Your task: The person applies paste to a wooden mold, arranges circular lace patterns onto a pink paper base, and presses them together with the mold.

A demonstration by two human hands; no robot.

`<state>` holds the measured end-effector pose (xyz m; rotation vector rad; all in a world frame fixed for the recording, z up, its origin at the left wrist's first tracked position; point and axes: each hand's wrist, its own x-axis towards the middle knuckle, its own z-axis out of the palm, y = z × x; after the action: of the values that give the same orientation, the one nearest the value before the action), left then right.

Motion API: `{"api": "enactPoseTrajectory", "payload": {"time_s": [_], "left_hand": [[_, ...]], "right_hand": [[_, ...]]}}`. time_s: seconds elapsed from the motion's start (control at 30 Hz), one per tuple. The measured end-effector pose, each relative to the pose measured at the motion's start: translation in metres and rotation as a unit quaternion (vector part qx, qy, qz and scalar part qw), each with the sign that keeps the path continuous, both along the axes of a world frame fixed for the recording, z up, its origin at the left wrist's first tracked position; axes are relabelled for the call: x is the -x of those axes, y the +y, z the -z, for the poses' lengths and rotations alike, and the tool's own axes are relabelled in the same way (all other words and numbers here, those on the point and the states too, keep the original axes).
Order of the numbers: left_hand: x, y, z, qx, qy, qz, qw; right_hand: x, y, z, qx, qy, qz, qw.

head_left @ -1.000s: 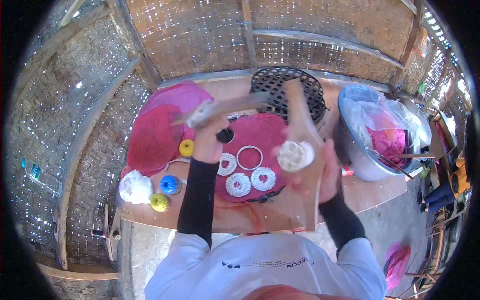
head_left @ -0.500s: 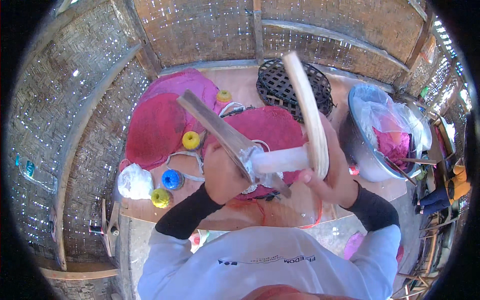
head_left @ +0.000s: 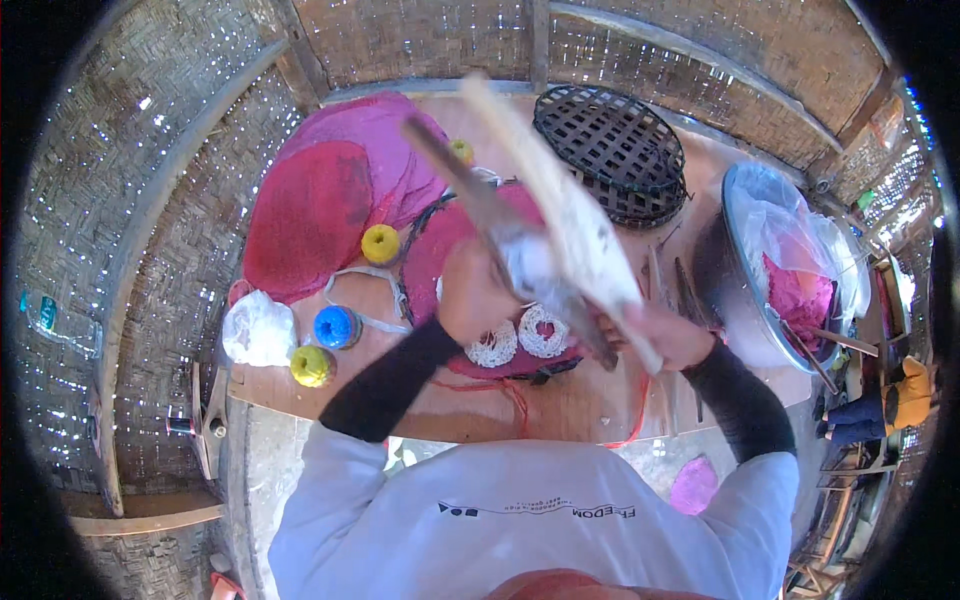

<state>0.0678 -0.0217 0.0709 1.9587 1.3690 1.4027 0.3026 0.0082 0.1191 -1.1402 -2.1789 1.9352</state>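
Note:
My left hand [head_left: 470, 290] grips a dark weathered wooden bar [head_left: 450, 160] with whitish material [head_left: 530, 260] at its middle, blurred by movement. My right hand [head_left: 668, 335] is closed round the lower part of a pale wooden piece [head_left: 570, 210], which slants up leftward across the dark bar. Both pieces are held above a red-pink mat [head_left: 430, 255], where white knotted rings [head_left: 543, 336] show near my hands. Left of these are yellow cord spools [head_left: 380, 243], a blue one [head_left: 336, 326] and a white plastic bag [head_left: 258, 325].
Pink netted fabric [head_left: 305, 210] covers the back left of the wooden table [head_left: 610, 420]. A black lattice basket [head_left: 610, 150] stands at the back, a metal basin [head_left: 750, 300] with plastic and pink material at right. A person [head_left: 895, 395] is at far right, beyond it.
The pale piece has tilted leftward over the dark bar, largely covering the white cylinder that lay between them half a second ago. Both my hands moved; the left one is slightly higher.

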Motion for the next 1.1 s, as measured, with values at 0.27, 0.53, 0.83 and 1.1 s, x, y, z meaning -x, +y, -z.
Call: {"api": "enactPoseTrajectory", "payload": {"time_s": [0.27,0.53,0.83,1.1], "left_hand": [[0.07,0.102,-0.068,-0.03,-0.609,0.371,0.7],[0.07,0.128,0.006,0.053,-0.635,0.514,0.574],[0.072,0.125,0.03,0.045,-0.648,0.475,0.594],[0.084,0.128,0.05,0.05,-0.664,0.429,0.61]], "right_hand": [[-0.031,0.058,0.019,0.187,0.129,0.055,0.972],[-0.016,0.091,0.05,0.273,0.055,0.024,0.96],[-0.005,0.098,0.066,0.276,0.015,-0.011,0.961],[0.0,0.102,0.065,0.185,-0.06,0.0,0.981]]}}
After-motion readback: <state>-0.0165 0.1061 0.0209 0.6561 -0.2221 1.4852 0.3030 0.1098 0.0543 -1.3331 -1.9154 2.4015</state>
